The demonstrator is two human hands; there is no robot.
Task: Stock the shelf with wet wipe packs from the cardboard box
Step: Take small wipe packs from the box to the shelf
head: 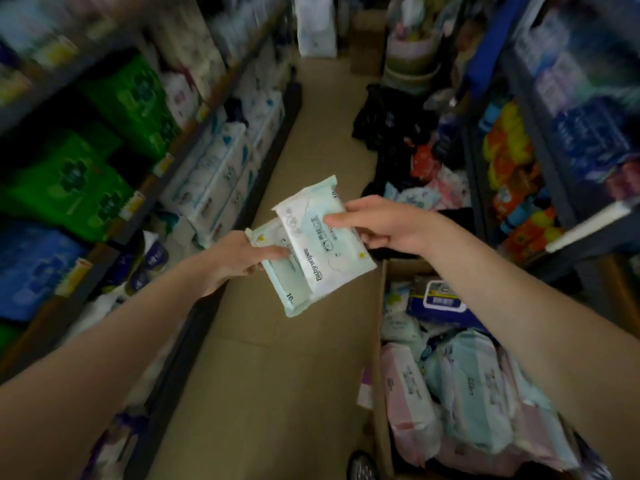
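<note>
In the middle of the frame, above the tan floor [270, 375] of a narrow aisle, two flat wipe packs are held between both hands. The upper pack [325, 237] is white with pale green edges and the words "Baby wipes" printed along it; its long axis runs from upper left to lower right, tilted steeply. The right hand [377, 223] pinches it near its upper right edge, thumb on the printed face and fingers curled beneath. The lower pack [282, 275] lies partly under the upper one, touching it, with much the same slant, and shows a pale green end marked "10". The left hand [239, 254] grips this pack at its left edge, thumb lying across the top.

At the lower right of the frame an open cardboard box [379, 403] stands on the floor, filled with soft packs in pale green [474, 386] and pink [408, 396], lying at mixed angles, plus a dark blue pack [440, 303] near its far end.

Along the left side a shelf [207, 95] runs into the distance, carrying green packages [69, 181] and white packs [214, 174]. The shelves at the upper right are blurred, with orange and blue goods.
</note>
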